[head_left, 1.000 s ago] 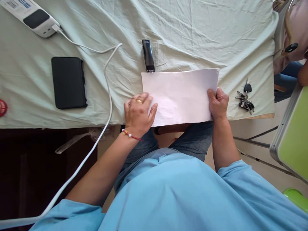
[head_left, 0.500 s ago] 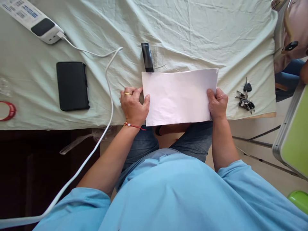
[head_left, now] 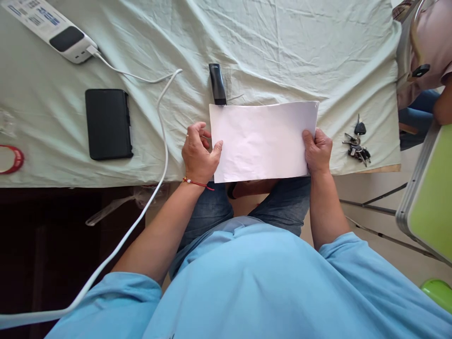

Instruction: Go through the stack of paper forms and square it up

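White paper (head_left: 263, 141), seemingly more than one sheet at its top right corner, spans the table's front edge between my hands. My right hand (head_left: 318, 148) pinches its right edge, thumb on top and fingers curled behind. At the left edge, my left hand (head_left: 200, 153) has its thumb resting on the paper; the other fingers are bent beside the edge, their tips partly hidden. Just beyond the paper's top left corner lies a black stapler-like object (head_left: 217, 84), its near end meeting or covered by the paper.
A black tablet-like case (head_left: 108, 124), a white power strip (head_left: 70, 42) with a white cable (head_left: 163, 127), and a red tape roll (head_left: 16, 159) lie to the left. Keys (head_left: 358, 146) lie right. Another person (head_left: 431, 52) is at the far right, near a green-topped table (head_left: 431, 202).
My left hand has turned slightly and its fingers have lifted and curled at the paper's left edge. The right hand keeps its pinch. The whole view has shifted a little.
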A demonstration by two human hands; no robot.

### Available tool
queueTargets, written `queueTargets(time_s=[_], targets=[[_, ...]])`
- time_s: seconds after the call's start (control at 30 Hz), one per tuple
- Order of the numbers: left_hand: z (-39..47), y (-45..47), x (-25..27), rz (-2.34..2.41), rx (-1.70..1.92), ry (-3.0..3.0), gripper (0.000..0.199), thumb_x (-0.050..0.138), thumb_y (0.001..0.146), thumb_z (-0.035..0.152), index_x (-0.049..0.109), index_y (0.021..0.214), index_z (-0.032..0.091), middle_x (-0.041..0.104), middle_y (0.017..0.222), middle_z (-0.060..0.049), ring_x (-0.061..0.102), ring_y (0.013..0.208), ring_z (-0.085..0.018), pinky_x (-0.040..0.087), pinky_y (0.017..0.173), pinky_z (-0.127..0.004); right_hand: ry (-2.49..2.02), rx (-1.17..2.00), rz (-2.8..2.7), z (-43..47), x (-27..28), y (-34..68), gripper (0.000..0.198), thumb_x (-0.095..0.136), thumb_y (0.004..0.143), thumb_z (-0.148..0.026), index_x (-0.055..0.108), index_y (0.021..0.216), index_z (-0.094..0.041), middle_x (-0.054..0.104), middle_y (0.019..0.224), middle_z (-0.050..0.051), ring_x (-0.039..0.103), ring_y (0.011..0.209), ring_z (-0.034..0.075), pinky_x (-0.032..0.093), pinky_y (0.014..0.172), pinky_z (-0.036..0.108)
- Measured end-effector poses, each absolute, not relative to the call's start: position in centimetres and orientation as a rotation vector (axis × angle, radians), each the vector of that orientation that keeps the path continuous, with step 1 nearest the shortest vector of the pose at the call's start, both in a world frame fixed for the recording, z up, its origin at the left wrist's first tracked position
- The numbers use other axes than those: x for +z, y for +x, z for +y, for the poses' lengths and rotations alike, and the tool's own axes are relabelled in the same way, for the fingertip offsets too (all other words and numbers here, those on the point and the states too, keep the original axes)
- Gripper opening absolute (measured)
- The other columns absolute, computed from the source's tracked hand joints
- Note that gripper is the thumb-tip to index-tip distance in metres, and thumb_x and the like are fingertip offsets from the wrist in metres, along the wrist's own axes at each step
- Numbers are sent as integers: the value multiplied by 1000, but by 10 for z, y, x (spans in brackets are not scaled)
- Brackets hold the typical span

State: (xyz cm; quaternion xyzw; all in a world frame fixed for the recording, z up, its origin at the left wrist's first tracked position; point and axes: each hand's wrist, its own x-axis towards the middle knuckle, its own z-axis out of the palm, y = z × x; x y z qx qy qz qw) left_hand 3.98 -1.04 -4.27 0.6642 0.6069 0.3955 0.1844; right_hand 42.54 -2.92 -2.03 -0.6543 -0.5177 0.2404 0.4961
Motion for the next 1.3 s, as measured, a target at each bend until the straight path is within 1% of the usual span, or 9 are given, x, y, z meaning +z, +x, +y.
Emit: queueTargets(time_s=[0.27, 0.4, 0.47, 0.57, 0.67, 0.8, 1.0, 1.2, 1.3], targets=[[1, 36, -58, 1757, 1203, 1872, 74, 86, 94, 42, 60, 159, 19, 76, 132, -16, 72, 99, -29, 61, 110, -51, -1426, 736, -1075, -31, -17, 427, 60, 97, 82, -84, 79, 86, -27, 68, 81, -1, 62, 78, 17, 61, 78, 35], [2, 31, -52, 1659, 1202, 1748, 82, 87, 98, 56, 58, 165, 19, 76, 125, -11, 68, 80, -21, 61, 92, -41, -1403, 768, -965, -33, -13, 429, 62, 103, 70, -85, 85, 89, -29, 81, 94, 2, 70, 86, 21, 67, 86, 39], [0, 29, -46, 1572, 1168, 1676, 71, 87, 97, 55, 67, 154, 20, 73, 101, -2, 60, 67, -16, 55, 78, -34, -1407, 784, -942, -34, -12, 429, 63, 105, 66, -85, 86, 89, -30, 84, 98, 3, 72, 87, 21, 69, 88, 41], [-5, 27, -34, 1406, 1162, 1599, 32, 85, 96, 49, 76, 108, 21, 59, 73, 5, 49, 60, -13, 41, 63, -29, -1415, 801, -943, -35, -11, 428, 65, 104, 66, -86, 85, 90, -30, 84, 98, 3, 73, 88, 22, 69, 87, 41], [-8, 28, -22, 1342, 1218, 1537, 35, 80, 97, 48, 62, 80, 23, 54, 67, 3, 45, 60, -13, 32, 57, -29, -1433, 802, -967, -35, -11, 427, 64, 102, 70, -86, 81, 88, -29, 79, 90, 1, 68, 82, 20, 66, 80, 37], [-9, 31, -10, 1407, 1247, 1471, 47, 79, 100, 58, 59, 75, 23, 44, 62, 5, 36, 58, -12, 26, 54, -30, -1480, 770, -1023, -33, -11, 426, 71, 97, 74, -92, 67, 80, -28, 62, 76, -2, 53, 70, 15, 53, 65, 33], [-11, 30, -4, 1278, 1069, 1316, 43, 89, 79, 59, 71, 92, 22, 73, 79, -2, 60, 69, -17, 46, 63, -28, -1555, 680, -1102, -29, -14, 429, 81, 84, 77, -104, 57, 81, -28, 48, 73, -3, 43, 69, 16, 44, 62, 34], [-10, 31, -1, 1413, 1091, 1490, 49, 78, 90, 62, 58, 67, 24, 42, 55, 4, 32, 57, -12, 24, 57, -31, -1534, 649, -1115, -28, -15, 428, 83, 81, 81, -104, 48, 78, -28, 40, 74, -3, 36, 69, 15, 39, 61, 33], [-10, 30, 0, 1370, 1056, 1504, 48, 79, 89, 60, 58, 67, 24, 45, 56, 3, 35, 57, -12, 27, 58, -31, -1515, 631, -1106, -28, -17, 429, 83, 84, 83, -101, 44, 76, -28, 36, 75, -4, 33, 70, 15, 38, 60, 32]])
